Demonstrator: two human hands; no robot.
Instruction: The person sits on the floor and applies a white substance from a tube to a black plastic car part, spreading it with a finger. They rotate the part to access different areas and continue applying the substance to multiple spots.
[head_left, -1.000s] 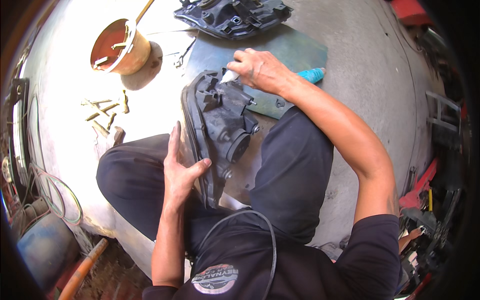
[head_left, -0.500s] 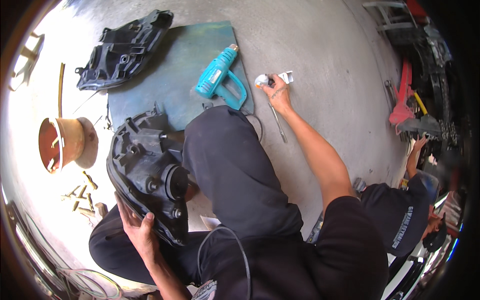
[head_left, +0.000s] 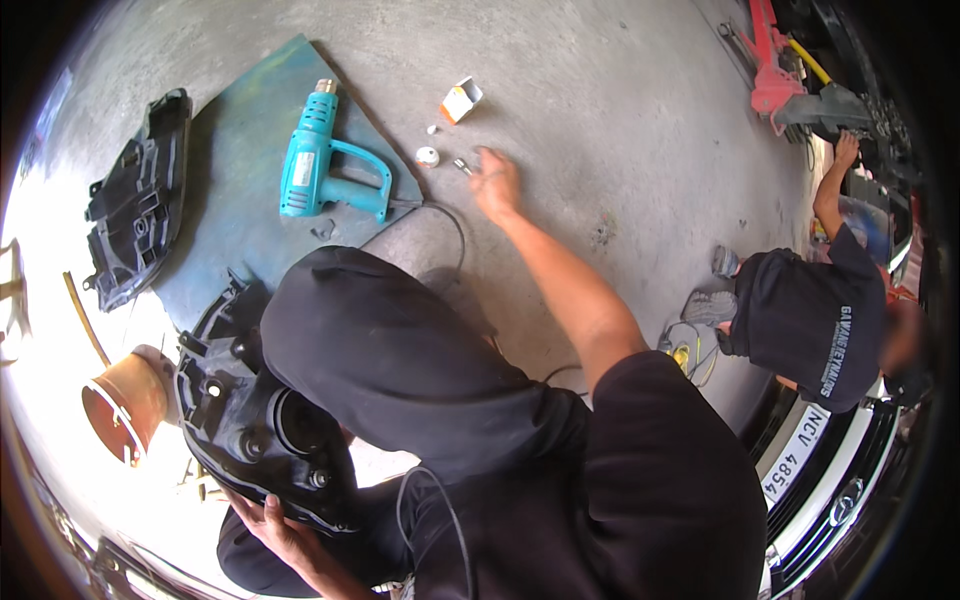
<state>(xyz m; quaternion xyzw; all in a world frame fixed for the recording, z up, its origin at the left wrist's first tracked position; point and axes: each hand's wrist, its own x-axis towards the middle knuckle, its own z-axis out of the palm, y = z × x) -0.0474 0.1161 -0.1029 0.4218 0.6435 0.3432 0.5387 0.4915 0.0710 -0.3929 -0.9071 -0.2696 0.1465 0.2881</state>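
My left hand (head_left: 290, 535) grips the lower edge of a black headlight housing (head_left: 252, 408), thumb on its near face. It rests back side up against my legs. My right hand (head_left: 494, 186) is low over the floor, slightly blurred, fingers closed around a metal tool (head_left: 462, 165); only its shiny end shows, the remainder hidden by the hand. Just left of that end stands a small white round container (head_left: 427, 157) with an orange mark. A tiny white cap-like piece (head_left: 433, 129) and an opened white-and-orange box (head_left: 461, 101) lie beyond it.
On a blue-green board (head_left: 235, 130) lies a teal heat gun (head_left: 318, 165), its cord trailing toward my knee. Another headlight housing (head_left: 140, 205) is at the board's left edge. A rusty pot (head_left: 125, 400) sits at left. At right, a co-worker (head_left: 805, 325) crouches near a red jack (head_left: 772, 70).
The small container and box have left my right hand and now stand on the floor. That hand is now at the metal tool. My left hand keeps the headlight housing; the view has shifted.
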